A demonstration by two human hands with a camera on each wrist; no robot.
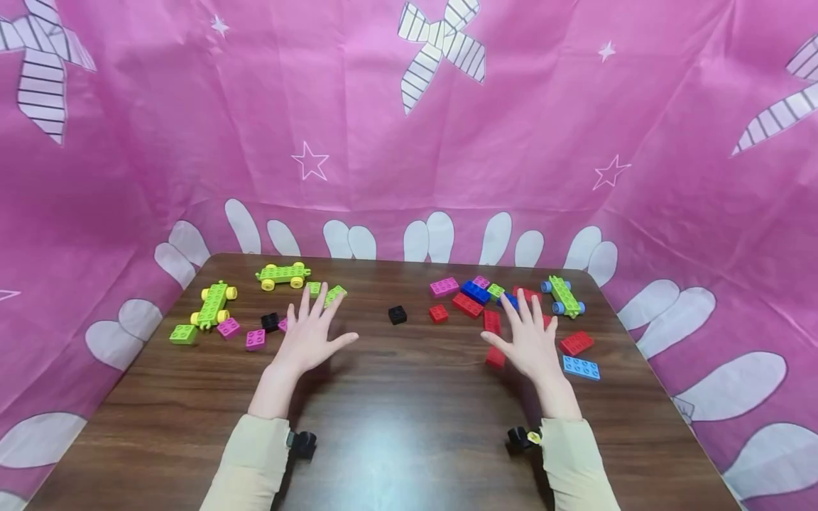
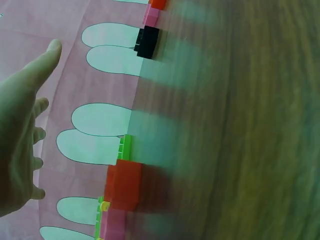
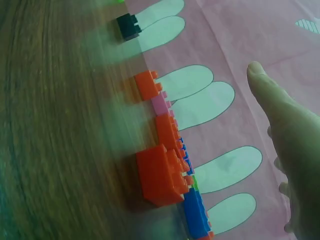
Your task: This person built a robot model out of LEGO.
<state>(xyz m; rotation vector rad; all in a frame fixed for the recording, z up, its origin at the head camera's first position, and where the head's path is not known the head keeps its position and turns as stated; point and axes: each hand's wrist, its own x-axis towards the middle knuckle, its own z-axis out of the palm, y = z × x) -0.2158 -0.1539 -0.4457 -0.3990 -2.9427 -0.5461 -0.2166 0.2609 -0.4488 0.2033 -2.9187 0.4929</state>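
My left hand (image 1: 308,337) is held out over the left half of the table with fingers spread, holding nothing. Near its fingertips are green bricks (image 1: 335,295), and a black brick (image 1: 270,323) and pink bricks (image 1: 255,340) lie to its left. My right hand (image 1: 529,337) is likewise spread and holds nothing; it overlaps several red bricks (image 1: 492,322) in the head view. In the right wrist view its thumb stands apart from the fingers, with a red brick (image 3: 161,176) on the table to the left. Parts of some bricks are hidden behind both hands.
On the brown table (image 1: 383,397), green wheeled bases with yellow wheels (image 1: 214,305) stand at the left, and a blue-wheeled one (image 1: 563,296) at the right. A black brick (image 1: 397,314) sits between the hands, a light blue brick (image 1: 581,367) right of them. Pink cloth (image 1: 377,163) hangs behind.
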